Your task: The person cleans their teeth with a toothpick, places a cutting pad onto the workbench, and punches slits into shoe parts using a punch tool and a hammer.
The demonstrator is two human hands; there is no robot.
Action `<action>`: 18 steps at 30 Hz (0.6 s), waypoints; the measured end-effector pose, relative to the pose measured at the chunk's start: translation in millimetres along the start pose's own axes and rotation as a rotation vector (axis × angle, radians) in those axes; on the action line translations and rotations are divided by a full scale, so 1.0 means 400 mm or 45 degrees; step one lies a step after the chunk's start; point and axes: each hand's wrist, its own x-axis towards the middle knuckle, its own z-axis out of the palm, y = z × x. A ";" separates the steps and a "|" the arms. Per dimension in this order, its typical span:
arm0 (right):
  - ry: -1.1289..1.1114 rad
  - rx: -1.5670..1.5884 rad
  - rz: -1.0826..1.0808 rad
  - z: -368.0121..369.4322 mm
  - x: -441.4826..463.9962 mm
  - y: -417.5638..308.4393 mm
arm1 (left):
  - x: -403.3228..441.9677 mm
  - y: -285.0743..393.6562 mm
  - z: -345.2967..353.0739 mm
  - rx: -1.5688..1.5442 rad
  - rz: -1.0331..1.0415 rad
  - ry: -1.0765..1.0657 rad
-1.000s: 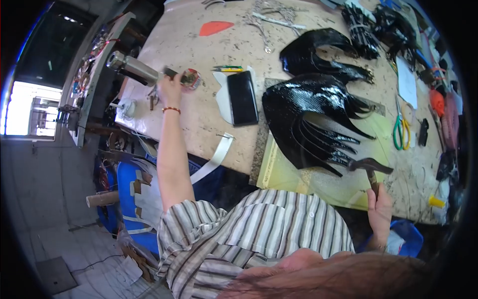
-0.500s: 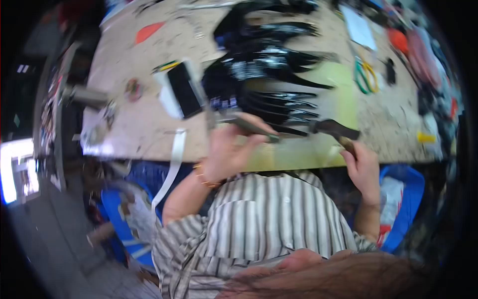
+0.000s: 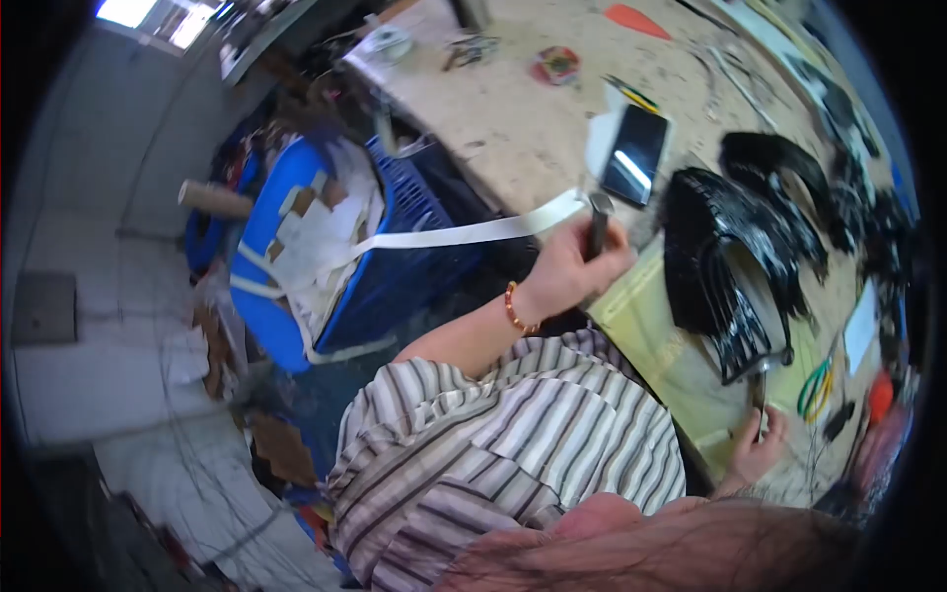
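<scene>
My left hand (image 3: 580, 264), with a beaded bracelet at the wrist, is closed around a dark rod-shaped tool with a rounded metal end (image 3: 600, 204). Beside it, a long white strip (image 3: 464, 235) runs from the table edge down over a blue bin; whether hand and strip touch, I cannot tell. My right hand (image 3: 758, 449) grips a hammer (image 3: 759, 388) by its handle at the front of the table. The hammer head is at the lower edge of glossy black cut pieces (image 3: 725, 266), which lie on a yellowish translucent sheet (image 3: 646, 316).
A phone (image 3: 634, 153) lies beyond my left hand, near a tape roll (image 3: 556, 65) and an orange piece (image 3: 637, 20). Green-and-yellow-handled scissors (image 3: 816, 390) are right of the hammer. The blue bin (image 3: 370, 286) full of scraps stands below the table at left.
The view has turned to the left, bringing the blue bin and floor into sight. My left hand has moved away from the black pieces toward the white strip, still holding the tool. My right hand keeps the hammer.
</scene>
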 end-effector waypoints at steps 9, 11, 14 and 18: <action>-0.106 0.079 -0.316 -0.012 0.113 -0.078 | 0.121 -0.060 -0.146 1.018 0.599 0.359; -0.166 0.129 -0.350 -0.009 0.126 -0.111 | 0.149 -0.064 -0.144 1.154 0.597 0.395; -0.183 0.178 -0.439 -0.001 0.137 -0.138 | 0.179 -0.037 -0.150 1.275 0.478 0.454; -0.255 0.216 -0.500 0.009 0.152 -0.153 | 0.168 -0.044 -0.150 1.314 0.548 0.356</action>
